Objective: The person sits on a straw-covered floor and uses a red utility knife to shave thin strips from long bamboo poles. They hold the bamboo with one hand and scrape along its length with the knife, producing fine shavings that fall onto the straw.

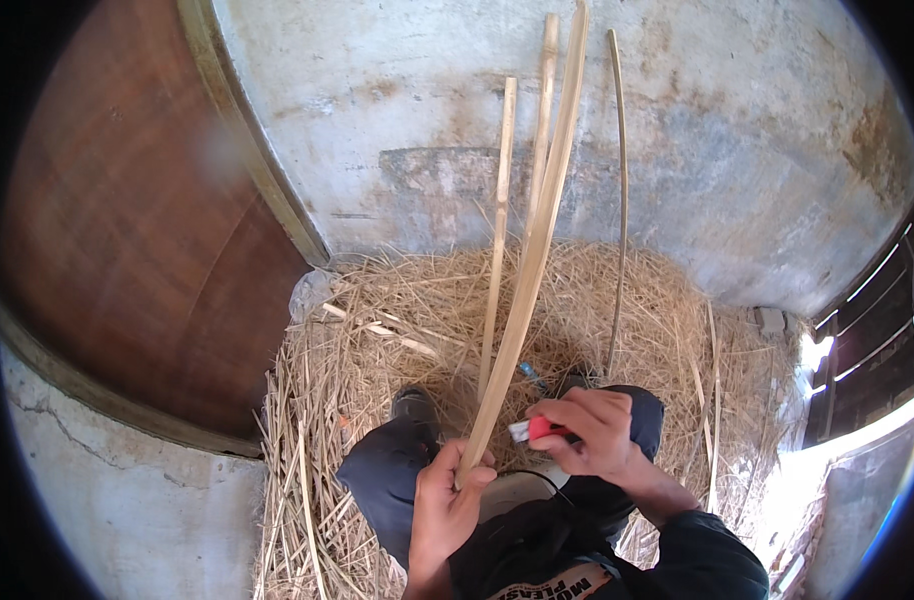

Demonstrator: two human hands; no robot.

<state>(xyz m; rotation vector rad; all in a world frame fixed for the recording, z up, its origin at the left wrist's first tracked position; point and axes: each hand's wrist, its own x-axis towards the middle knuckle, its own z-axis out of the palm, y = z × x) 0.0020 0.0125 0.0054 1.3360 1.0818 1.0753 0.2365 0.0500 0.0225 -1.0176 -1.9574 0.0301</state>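
My left hand (445, 505) is closed round the lower end of a long, pale wooden strip (532, 262), which looks like split bamboo. The strip slants up and away from my lap, its far end reaching the top of the view. To its right, my right hand (595, 430) grips a small red-handled tool (545, 428). A short silvery end points from the tool toward the strip, with a gap between them. My fingers cover much of the handle, so its exact kind is unclear.
Two pale sticks (503, 190) (547, 120) and a thin, dark one (622, 180) lean toward a stained grey wall (397, 80). Straw and shavings (637, 300) cover the floor around my legs. A brown door panel (137, 220) stands left; dark slats (877, 330) are at right.
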